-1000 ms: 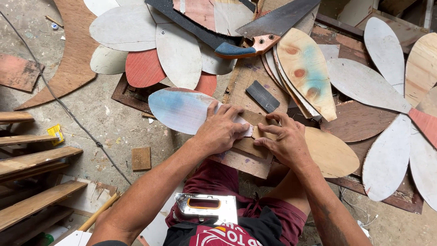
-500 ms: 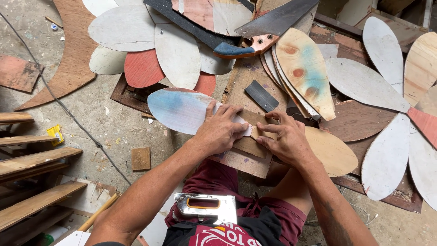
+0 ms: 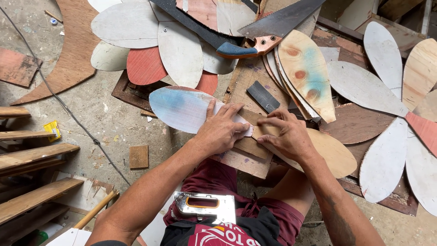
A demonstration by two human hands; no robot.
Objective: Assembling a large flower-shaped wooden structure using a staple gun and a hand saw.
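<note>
Dusty concrete workshop floor: my left hand (image 3: 221, 130) presses flat, open, on the pale-blue petal-shaped plywood cutout (image 3: 182, 109), long axis leftward, its tip meeting my right hand (image 3: 287, 136), fingers pinching the plain plywood petal (image 3: 332, 152).

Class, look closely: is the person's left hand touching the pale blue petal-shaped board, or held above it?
Touching. The head view shows the left hand pressed flat on the narrow end of the pale blue board, fingers spread across it with no gap.
</note>
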